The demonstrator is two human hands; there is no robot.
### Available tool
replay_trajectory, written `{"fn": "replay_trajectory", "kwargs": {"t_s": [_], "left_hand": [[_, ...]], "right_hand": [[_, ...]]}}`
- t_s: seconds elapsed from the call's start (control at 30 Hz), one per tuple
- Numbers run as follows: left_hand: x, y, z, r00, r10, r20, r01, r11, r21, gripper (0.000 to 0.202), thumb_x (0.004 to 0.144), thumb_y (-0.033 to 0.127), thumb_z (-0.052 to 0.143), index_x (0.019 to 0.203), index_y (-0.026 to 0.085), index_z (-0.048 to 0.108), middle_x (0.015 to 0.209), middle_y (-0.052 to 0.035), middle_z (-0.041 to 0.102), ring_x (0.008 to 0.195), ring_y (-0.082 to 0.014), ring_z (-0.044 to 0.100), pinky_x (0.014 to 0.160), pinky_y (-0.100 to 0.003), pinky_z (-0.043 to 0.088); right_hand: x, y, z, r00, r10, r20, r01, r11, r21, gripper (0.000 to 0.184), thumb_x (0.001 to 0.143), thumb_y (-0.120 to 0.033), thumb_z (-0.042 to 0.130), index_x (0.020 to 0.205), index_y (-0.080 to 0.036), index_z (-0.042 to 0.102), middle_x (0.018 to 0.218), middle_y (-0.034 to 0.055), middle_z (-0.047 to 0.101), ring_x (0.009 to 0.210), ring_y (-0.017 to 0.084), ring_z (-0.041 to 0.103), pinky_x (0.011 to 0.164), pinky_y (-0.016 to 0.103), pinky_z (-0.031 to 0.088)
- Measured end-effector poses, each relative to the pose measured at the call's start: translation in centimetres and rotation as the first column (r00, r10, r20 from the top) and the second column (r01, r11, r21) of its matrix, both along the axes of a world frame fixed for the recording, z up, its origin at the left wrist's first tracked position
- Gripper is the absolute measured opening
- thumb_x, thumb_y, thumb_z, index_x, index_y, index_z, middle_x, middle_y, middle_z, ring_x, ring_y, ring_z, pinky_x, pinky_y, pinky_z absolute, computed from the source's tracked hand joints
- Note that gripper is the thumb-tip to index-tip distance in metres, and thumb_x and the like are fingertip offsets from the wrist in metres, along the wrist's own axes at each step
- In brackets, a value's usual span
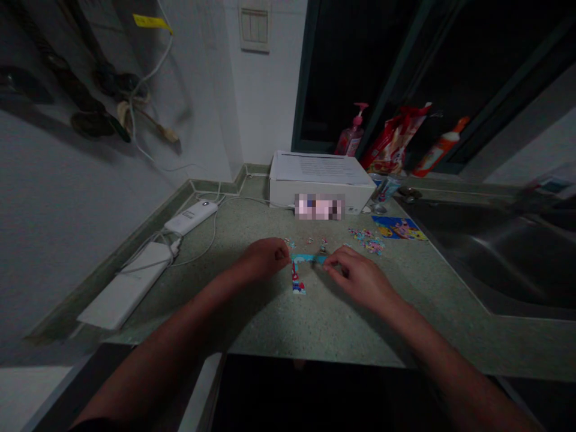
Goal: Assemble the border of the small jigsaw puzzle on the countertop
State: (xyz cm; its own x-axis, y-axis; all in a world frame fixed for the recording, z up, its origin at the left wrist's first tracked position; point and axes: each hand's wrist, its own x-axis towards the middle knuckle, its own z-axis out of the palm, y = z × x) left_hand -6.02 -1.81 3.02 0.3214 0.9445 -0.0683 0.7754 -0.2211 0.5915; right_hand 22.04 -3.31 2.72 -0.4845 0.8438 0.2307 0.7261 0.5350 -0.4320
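A partly joined strip of jigsaw pieces [302, 269] lies on the green speckled counter [315, 318], forming a blue top edge and a short column going down. My left hand [263, 259] rests curled at the strip's left end, fingers closed against it. My right hand [360, 277] pinches the strip's right end with fingertips pressed together. Loose puzzle pieces [368, 239] lie scattered just beyond, next to a colourful picture card [398, 228].
A white box [319, 180] stands at the back of the counter. White chargers and cables [148, 264] lie at the left by the wall. A steel sink [504, 258] is at the right. Bottles and a red bag [391, 141] line the window ledge.
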Motion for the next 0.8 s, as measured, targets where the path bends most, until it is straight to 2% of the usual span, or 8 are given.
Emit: {"fn": "replay_trajectory", "kwargs": {"t_s": [0.07,0.2,0.27,0.37,0.47,0.57,0.8], "left_hand": [[-1.1,0.3,0.9,0.983,0.139,-0.119,-0.132,0.989,0.07,0.011,0.098,0.022,0.064,0.099,0.02,0.075,0.102,-0.0072,0.077,0.089,-0.021,0.069,0.078,-0.032,0.047],[-2.9,0.7,1.7,0.924,0.242,-0.297,-0.209,0.968,0.141,0.019,0.101,0.024,0.059,0.108,0.019,0.076,0.115,-0.0108,0.078,0.104,-0.0255,0.071,0.09,-0.035,0.049],[-3.4,0.8,1.4,0.899,0.249,-0.359,-0.214,0.967,0.137,0.022,0.102,0.026,0.06,0.115,0.018,0.076,0.12,-0.0119,0.078,0.111,-0.0268,0.071,0.094,-0.035,0.05],[-3.6,1.0,0.7,0.881,0.216,-0.422,-0.186,0.976,0.111,0.027,0.101,0.026,0.059,0.122,0.019,0.076,0.124,-0.0116,0.077,0.114,-0.0266,0.071,0.095,-0.034,0.05],[-3.5,1.0,0.3,0.87,0.182,-0.458,-0.156,0.983,0.093,0.028,0.101,0.023,0.056,0.118,0.018,0.078,0.121,-0.0131,0.077,0.109,-0.0268,0.072,0.091,-0.035,0.051],[-3.4,0.9,0.2,0.868,0.176,-0.464,-0.15,0.984,0.093,0.029,0.101,0.022,0.053,0.114,0.018,0.079,0.119,-0.0133,0.078,0.105,-0.0262,0.073,0.086,-0.034,0.051],[-3.2,1.1,0.2,0.894,0.169,-0.416,-0.151,0.986,0.076,0.02,0.098,0.026,0.063,0.11,0.019,0.077,0.111,-0.0126,0.077,0.098,-0.0271,0.071,0.084,-0.036,0.05]], "right_hand": [[0.7,1.2,0.7,1.0,-0.009,0.02,0.008,1.0,0.021,0.016,0.103,-0.027,0.061,0.102,-0.024,0.076,0.101,0.0068,0.073,0.081,0.021,0.069,0.076,0.036,0.052],[1.2,3.9,1.6,1.0,-0.023,0.012,0.023,1.0,0.019,0.017,0.101,-0.028,0.062,0.1,-0.023,0.078,0.098,0.0065,0.075,0.079,0.021,0.069,0.078,0.035,0.052],[1.0,5.0,1.5,1.0,-0.028,-0.009,0.028,0.999,0.017,0.018,0.101,-0.028,0.062,0.1,-0.022,0.079,0.098,0.0073,0.075,0.079,0.021,0.069,0.076,0.035,0.052],[0.5,6.0,0.4,0.998,-0.06,-0.027,0.062,0.997,0.046,0.02,0.101,-0.029,0.06,0.101,-0.022,0.08,0.1,0.0089,0.076,0.083,0.023,0.07,0.076,0.036,0.052],[0.4,6.0,-1.3,0.996,-0.089,-0.016,0.09,0.993,0.073,0.022,0.102,-0.027,0.058,0.104,-0.022,0.08,0.101,0.0099,0.075,0.089,0.025,0.071,0.078,0.037,0.052],[0.6,5.5,-2.3,0.998,-0.06,-0.006,0.06,0.995,0.082,0.024,0.104,-0.028,0.056,0.105,-0.023,0.08,0.103,0.0101,0.075,0.09,0.025,0.072,0.079,0.038,0.052],[0.6,4.6,-2.2,0.999,-0.03,0.01,0.029,0.997,0.072,0.022,0.105,-0.027,0.056,0.107,-0.023,0.078,0.104,0.009,0.075,0.092,0.024,0.072,0.08,0.037,0.052]]}}
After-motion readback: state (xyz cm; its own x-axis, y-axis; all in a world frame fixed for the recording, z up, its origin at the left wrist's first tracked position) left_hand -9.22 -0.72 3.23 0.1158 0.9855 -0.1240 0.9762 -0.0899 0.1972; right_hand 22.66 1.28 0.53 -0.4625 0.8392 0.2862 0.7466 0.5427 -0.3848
